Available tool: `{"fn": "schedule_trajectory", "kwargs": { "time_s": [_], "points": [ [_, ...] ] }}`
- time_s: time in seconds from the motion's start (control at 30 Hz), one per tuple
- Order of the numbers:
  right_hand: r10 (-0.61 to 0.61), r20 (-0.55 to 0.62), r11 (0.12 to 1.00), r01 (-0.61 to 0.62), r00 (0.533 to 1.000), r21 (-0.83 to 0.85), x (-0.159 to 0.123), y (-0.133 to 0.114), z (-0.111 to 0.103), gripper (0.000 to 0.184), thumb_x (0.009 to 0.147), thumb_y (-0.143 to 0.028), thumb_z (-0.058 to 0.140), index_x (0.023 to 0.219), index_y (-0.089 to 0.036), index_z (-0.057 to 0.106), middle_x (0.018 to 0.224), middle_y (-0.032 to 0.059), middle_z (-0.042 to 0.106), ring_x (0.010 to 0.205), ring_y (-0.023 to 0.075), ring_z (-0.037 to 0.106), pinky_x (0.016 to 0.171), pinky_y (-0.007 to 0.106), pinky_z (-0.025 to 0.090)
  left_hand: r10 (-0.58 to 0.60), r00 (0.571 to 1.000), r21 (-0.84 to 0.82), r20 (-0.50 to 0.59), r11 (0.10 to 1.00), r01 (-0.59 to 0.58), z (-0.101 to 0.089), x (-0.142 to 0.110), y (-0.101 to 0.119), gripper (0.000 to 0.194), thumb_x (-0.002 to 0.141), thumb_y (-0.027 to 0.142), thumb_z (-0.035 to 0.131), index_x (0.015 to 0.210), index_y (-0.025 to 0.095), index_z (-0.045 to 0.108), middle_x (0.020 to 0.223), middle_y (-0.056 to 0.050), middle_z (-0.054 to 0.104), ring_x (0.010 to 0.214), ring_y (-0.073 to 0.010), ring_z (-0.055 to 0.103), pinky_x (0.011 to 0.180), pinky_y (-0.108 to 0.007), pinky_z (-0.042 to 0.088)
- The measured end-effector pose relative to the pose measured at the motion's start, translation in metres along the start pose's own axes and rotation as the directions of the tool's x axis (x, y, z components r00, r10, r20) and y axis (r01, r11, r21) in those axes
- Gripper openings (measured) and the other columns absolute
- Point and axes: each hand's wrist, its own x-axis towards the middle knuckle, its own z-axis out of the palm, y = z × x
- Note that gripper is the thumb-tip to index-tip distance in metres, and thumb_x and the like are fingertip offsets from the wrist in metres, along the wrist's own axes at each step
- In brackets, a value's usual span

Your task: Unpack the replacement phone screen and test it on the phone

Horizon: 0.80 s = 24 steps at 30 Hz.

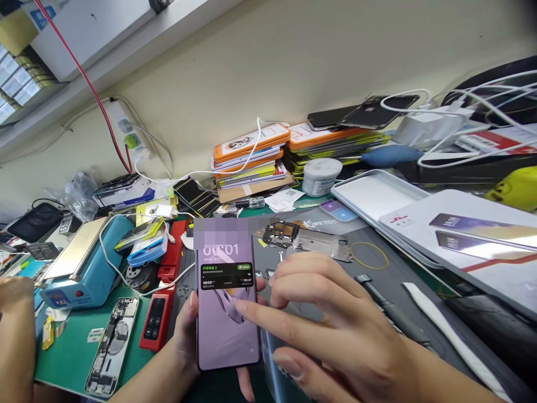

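Note:
A smartphone (229,347) with a lit purple screen stands tilted up in the lower middle of the head view. My left hand (188,330) is wrapped round it, thumb along its left edge and fingertips showing past the right edge and below. The screen shows a clock, partly blurred, and a black notification panel. My right hand (335,319) comes in from the right with its index finger stretched to the middle of the screen. Its other fingers are loosely bent and hold nothing. Behind it lie a phone circuit board (280,233) and a clear plastic piece (325,245).
An opened phone (113,347) lies on the green mat, beside a red device (156,322) with buttons. A blue machine (84,280) stands at left, near another person's arm (17,341). Stacked boxes (251,145), a white tub (321,178) and a tray lid (461,235) occupy the back.

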Motion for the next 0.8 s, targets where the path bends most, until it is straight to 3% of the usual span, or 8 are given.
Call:
{"fn": "schedule_trajectory", "kwargs": {
  "time_s": [0.23, 0.37, 0.53, 0.8],
  "points": [
    [-0.002, 0.020, 1.000, 0.002, 1.000, 0.010, 0.000, 0.000, 0.001, 0.032, 0.098, -0.022, 0.058, 0.125, -0.012, 0.072, 0.104, 0.0076, 0.063, 0.101, 0.0249, 0.060, 0.092, 0.044, 0.051, 0.015, 1.000, 0.029, -0.012, 0.999, -0.014, -0.001, -0.003, 0.000, 0.081, 0.084, 0.075, 0.070, 0.143, 0.019, 0.067, 0.132, -0.017, 0.075, 0.124, -0.0373, 0.071, 0.073, -0.034, 0.066],
    [0.010, 0.022, 1.000, -0.010, 1.000, -0.027, -0.001, 0.002, 0.000, 0.038, 0.097, -0.021, 0.057, 0.132, -0.011, 0.069, 0.108, 0.0089, 0.060, 0.103, 0.0260, 0.058, 0.095, 0.046, 0.050, -0.015, 1.000, 0.033, 0.010, 0.999, 0.015, -0.001, -0.001, 0.001, 0.083, 0.084, 0.078, 0.069, 0.146, 0.022, 0.065, 0.141, -0.020, 0.070, 0.123, -0.0417, 0.070, 0.061, -0.033, 0.065],
    [0.034, 0.033, 0.998, -0.033, 0.999, -0.053, -0.003, 0.004, -0.002, 0.039, 0.099, -0.022, 0.054, 0.135, -0.011, 0.068, 0.114, 0.0099, 0.055, 0.106, 0.0270, 0.055, 0.098, 0.048, 0.047, -0.026, 0.992, -0.032, 0.120, 0.999, 0.030, 0.000, 0.004, 0.001, 0.073, 0.088, 0.073, 0.068, 0.145, 0.028, 0.065, 0.130, -0.016, 0.075, 0.113, -0.0333, 0.076, 0.063, -0.031, 0.067],
    [0.065, 0.020, 0.995, -0.063, 0.998, -0.077, -0.003, 0.004, 0.001, 0.042, 0.098, -0.023, 0.056, 0.138, -0.015, 0.067, 0.109, 0.0094, 0.061, 0.105, 0.0272, 0.058, 0.095, 0.048, 0.050, -0.004, 0.998, -0.053, 0.062, 0.999, 0.007, 0.008, 0.005, 0.003, 0.070, 0.087, 0.068, 0.074, 0.141, 0.024, 0.069, 0.128, -0.015, 0.077, 0.102, -0.0273, 0.078, 0.065, -0.031, 0.069]
  ]
}}
